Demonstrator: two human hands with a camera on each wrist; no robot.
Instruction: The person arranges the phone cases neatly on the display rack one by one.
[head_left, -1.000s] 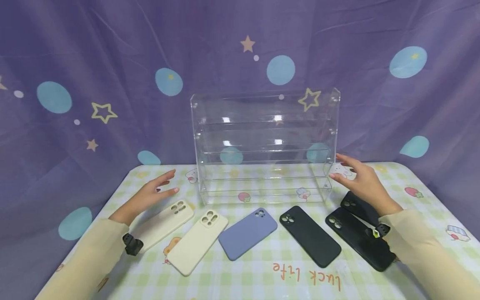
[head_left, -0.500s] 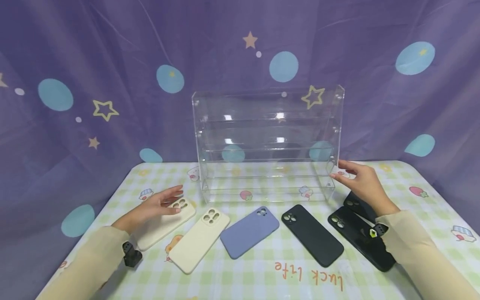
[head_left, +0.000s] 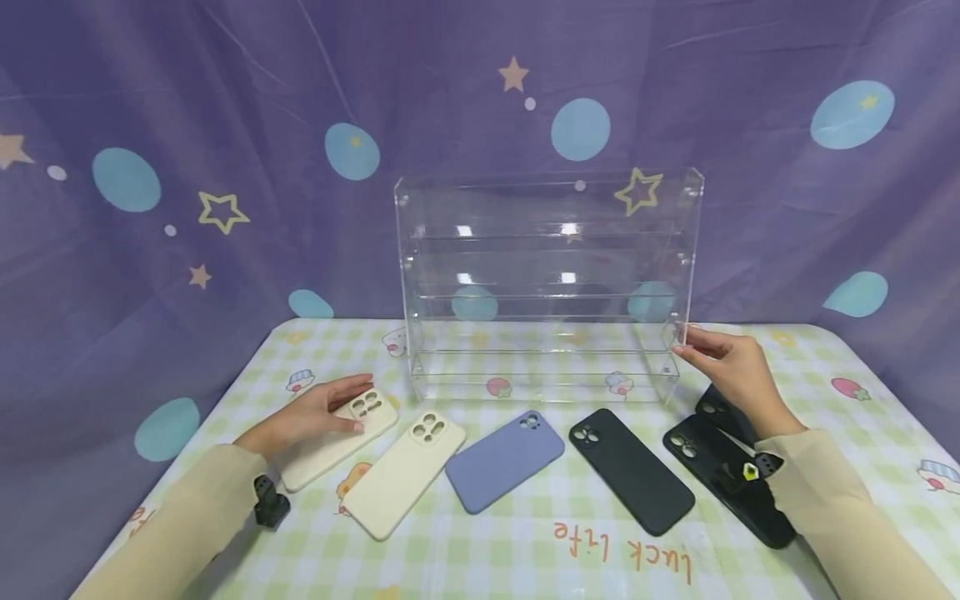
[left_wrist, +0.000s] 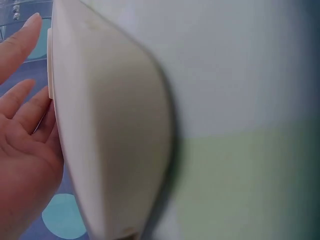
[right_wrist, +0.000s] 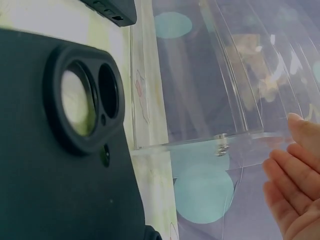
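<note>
In the head view my left hand (head_left: 311, 417) is over the leftmost cream phone case (head_left: 322, 454), thumb near the camera cutouts and fingers extended past its far edge. The left wrist view shows this case (left_wrist: 110, 125) large, with my fingers and thumb spread beside it. My right hand (head_left: 738, 375) is at the right side of a clear acrylic tiered display rack (head_left: 543, 362), fingertips and thumb right at its side panel. In the right wrist view the right fingers are extended, close to the clear panel (right_wrist: 240, 145). The rack stands upright, its tiers bare.
On the checked tablecloth (head_left: 480, 558) lie a second cream case (head_left: 405, 483), a blue-purple case (head_left: 506, 462), a black case (head_left: 630, 471) and two more black cases, the nearer one (head_left: 720, 475) partly beneath my right wrist. A purple patterned curtain (head_left: 450, 100) hangs behind.
My left hand has lowered from above the table to the leftmost cream case. My right hand has moved slightly down, its fingertips now at the rack's side. The head view has shifted a little.
</note>
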